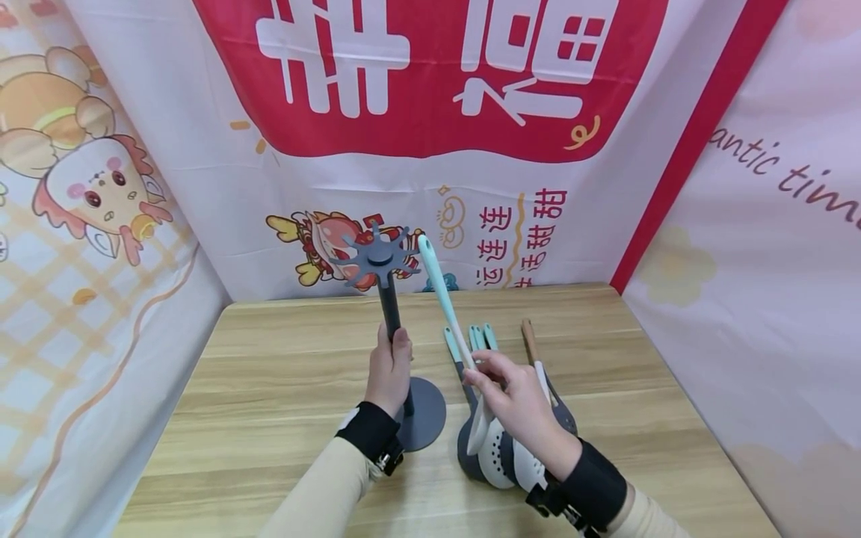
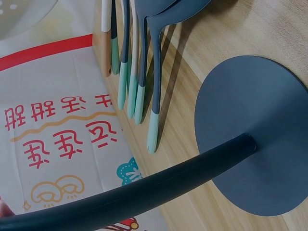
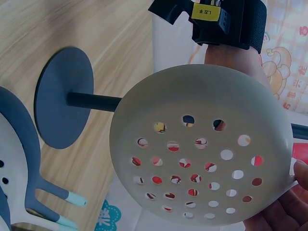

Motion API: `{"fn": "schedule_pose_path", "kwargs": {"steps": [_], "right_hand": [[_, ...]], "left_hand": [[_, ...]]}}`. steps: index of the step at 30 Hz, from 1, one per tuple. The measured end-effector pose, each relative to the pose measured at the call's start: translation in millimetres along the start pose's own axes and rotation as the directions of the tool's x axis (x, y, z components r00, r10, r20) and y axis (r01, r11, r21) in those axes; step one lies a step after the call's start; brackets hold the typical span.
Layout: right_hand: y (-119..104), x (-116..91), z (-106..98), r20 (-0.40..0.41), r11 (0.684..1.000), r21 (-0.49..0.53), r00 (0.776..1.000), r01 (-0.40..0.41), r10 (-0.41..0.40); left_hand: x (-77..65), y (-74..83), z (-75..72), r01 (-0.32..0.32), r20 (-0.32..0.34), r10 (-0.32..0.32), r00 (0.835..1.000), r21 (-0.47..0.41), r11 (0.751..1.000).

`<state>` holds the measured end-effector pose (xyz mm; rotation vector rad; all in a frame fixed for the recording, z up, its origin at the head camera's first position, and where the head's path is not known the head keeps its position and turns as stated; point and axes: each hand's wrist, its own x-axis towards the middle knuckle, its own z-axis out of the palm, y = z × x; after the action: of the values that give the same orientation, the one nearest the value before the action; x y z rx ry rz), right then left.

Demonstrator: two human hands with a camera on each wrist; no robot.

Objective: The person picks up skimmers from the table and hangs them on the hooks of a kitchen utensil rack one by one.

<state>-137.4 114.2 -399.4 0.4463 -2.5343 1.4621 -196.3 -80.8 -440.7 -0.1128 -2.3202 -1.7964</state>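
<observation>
My left hand (image 1: 389,370) grips the pole of a dark grey utensil stand (image 1: 425,418), whose round base is down on the table and whose hooked top ring (image 1: 380,258) holds no utensils. To its right, my right hand (image 1: 518,396) pinches a light grey skimmer (image 3: 192,144) near the lower part of its stem. The skimmer's mint handle (image 1: 437,276) points up beside the ring, its perforated bowl low. In the right wrist view the bowl hides part of the stand's pole. Only a fingertip (image 2: 5,210) of my left hand shows in the left wrist view.
Right of the stand, several kitchen utensils lie close together, among them a dark ladle (image 1: 471,454), a white perforated skimmer (image 1: 495,457) and one with a wooden handle (image 1: 530,340). Printed cloth (image 1: 417,179) hangs behind and beside the wooden table (image 1: 269,388).
</observation>
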Motion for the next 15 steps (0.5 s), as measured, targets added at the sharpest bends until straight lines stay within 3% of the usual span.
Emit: {"fn": "schedule_pose_path", "kwargs": {"steps": [8,15], "right_hand": [[0.8,0.6,0.2,0.002,1.000,0.021,1.000,0.005,-0.005],[2.6,0.8,1.0,0.022,1.000,0.020,1.000,0.008,-0.009]], "left_hand": [[-4.0,-1.0,0.0,-0.075,-0.017,0.075,0.997,-0.015,0.997],[-4.8,-0.7,-1.2,-0.086,-0.025,0.086,0.996,-0.019,0.996]]}}
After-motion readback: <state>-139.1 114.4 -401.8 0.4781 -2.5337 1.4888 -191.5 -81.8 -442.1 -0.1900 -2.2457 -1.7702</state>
